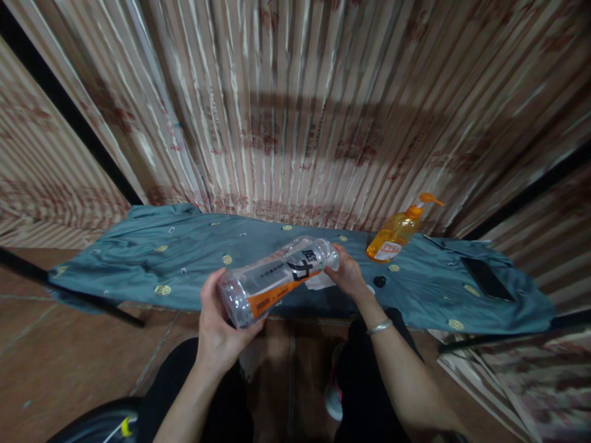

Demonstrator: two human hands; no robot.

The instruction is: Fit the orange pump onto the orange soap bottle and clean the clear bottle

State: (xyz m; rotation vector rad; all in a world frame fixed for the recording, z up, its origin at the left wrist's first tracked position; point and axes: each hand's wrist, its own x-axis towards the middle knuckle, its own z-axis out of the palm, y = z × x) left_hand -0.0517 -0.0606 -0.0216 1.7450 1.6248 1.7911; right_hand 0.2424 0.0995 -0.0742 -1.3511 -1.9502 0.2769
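A clear plastic bottle (272, 280) with an orange and grey label lies tilted between my two hands, above the cloth-covered table. Its broad base rests in my left hand (224, 323), with the fingers and thumb curled around it. At the neck end, my right hand (345, 271) is closed on the bottle; its fingertips are partly hidden. Something white, perhaps tissue (319, 281), shows behind the bottle near my right hand. A small black cap-like object (379, 281) lies on the cloth just right of that hand.
An orange pump bottle (394, 237) stands at the back right of the table. A black phone (487, 278) lies further right. The teal patterned cloth (194, 246) covers the narrow table. Striped curtains (277, 123) hang behind, and dark poles (83, 117) flank both sides.
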